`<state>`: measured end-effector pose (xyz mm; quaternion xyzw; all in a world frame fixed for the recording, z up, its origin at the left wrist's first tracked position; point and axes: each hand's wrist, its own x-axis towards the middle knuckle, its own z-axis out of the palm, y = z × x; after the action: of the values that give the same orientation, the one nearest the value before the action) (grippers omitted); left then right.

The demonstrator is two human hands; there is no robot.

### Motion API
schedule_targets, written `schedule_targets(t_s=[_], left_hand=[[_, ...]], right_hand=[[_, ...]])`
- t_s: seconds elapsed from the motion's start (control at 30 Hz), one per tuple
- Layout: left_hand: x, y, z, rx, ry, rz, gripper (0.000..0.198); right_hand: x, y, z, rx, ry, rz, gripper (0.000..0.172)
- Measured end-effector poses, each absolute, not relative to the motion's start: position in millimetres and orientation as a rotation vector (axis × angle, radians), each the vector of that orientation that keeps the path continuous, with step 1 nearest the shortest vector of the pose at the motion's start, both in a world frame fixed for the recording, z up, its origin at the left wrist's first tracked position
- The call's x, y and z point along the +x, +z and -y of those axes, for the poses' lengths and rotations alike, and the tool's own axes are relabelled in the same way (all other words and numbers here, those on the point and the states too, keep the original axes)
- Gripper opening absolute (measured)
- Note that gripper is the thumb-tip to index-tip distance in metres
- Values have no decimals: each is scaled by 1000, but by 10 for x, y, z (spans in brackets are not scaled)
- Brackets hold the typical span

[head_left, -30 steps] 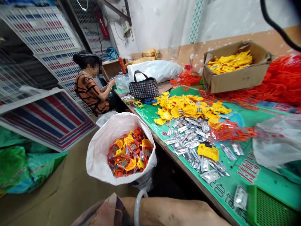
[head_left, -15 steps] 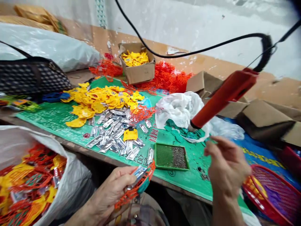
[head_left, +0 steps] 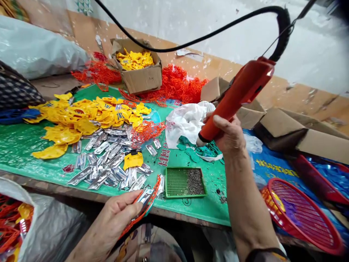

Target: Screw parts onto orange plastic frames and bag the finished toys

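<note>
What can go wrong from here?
1. Left hand pinches the frame in mid-air, off the table: the screwdriver in the right hand may slip onto that hand.
2. Screw tray sits near the table edge, beside the right forearm: a nudge might spill it.
3. The cable loops overhead and may tug the tool.

Your right hand [head_left: 229,136], open and short of the hanging orange power tool [head_left: 237,96] half a second ago, now wraps around its lower end. Your view swings right, so the white sack [head_left: 46,225] slides to the left edge. Your left hand [head_left: 118,213] comes into sight, pinching the orange frame piece [head_left: 144,208].
</note>
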<state>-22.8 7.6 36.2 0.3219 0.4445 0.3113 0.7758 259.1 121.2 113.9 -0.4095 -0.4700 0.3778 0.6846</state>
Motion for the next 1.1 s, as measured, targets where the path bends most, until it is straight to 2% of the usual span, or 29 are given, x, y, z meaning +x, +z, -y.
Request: schedule_targets(t_s=[0.1, 0.17, 0.33, 0.4, 0.83, 1.1], left_hand=[[-202, 347, -106, 650, 662, -988, 17], [-188, 327, -128, 618, 641, -998, 21], [-164, 250, -181, 709, 591, -1026, 32], [-164, 218, -194, 784, 567, -1032, 33], [-60, 236, -122, 802, 611, -1096, 28], [-59, 242, -140, 856, 601, -1102, 26]], right_hand=[[2471, 1134, -1086, -962, 976, 1056, 53], [2389, 1057, -967, -1000, 991, 1050, 53], [2264, 708, -619, -1094, 922, 1113, 14], [2242, 591, -498, -1115, 899, 1112, 7], [2122, 413, -308, -1141, 911, 1107, 15], [2129, 362, -305, -1144, 900, 1076, 10]])
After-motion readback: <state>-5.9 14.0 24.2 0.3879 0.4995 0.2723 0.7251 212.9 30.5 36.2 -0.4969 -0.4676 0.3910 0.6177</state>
